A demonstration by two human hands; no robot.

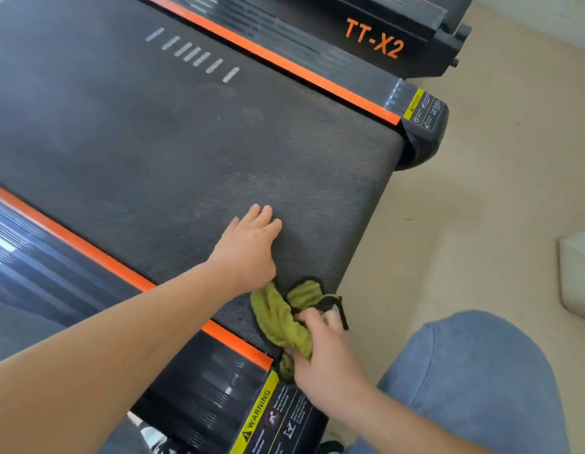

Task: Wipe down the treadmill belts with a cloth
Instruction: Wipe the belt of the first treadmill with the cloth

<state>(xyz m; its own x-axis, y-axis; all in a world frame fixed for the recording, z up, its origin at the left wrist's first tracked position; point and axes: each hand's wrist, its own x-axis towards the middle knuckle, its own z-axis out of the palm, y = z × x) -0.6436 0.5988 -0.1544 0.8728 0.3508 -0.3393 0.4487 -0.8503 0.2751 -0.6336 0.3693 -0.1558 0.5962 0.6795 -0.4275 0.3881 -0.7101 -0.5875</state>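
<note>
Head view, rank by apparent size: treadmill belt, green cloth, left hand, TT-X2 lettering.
1. treadmill belt
2. green cloth and left hand: look alike, cloth partly covered, unranked
3. TT-X2 lettering, but farther from camera

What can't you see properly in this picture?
All in the head view:
cloth: partly hidden in the right hand.
belt: far end cut off by the top and left edges; a patch hidden under the left hand.
warning label: small print too blurred to read.
white thing: cut off by the right edge.
</note>
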